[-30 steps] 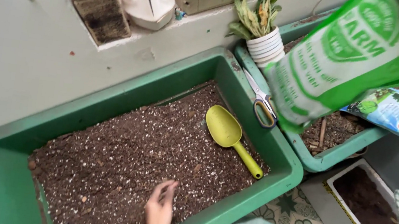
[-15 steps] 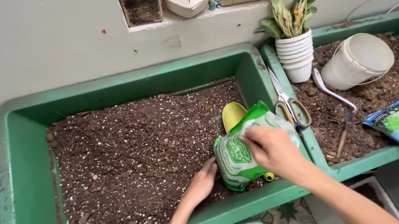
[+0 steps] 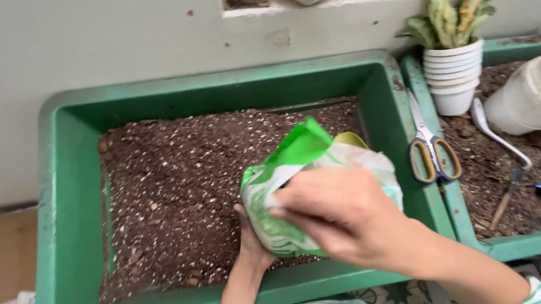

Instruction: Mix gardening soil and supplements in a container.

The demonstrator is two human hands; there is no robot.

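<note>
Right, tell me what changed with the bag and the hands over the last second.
The green bag came down from upper right into the green tray. The right hand now grips it from above, and the left hand left the soil to press under it. Scissors and stacked pots stayed put.

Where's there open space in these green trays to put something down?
The left half of the soil in the big green plastic tray lies open, bordered by its left wall. Crowded: the right hand and left hand hold the green-and-white bag; the yellow-handled scissors sit on the rim.
</note>
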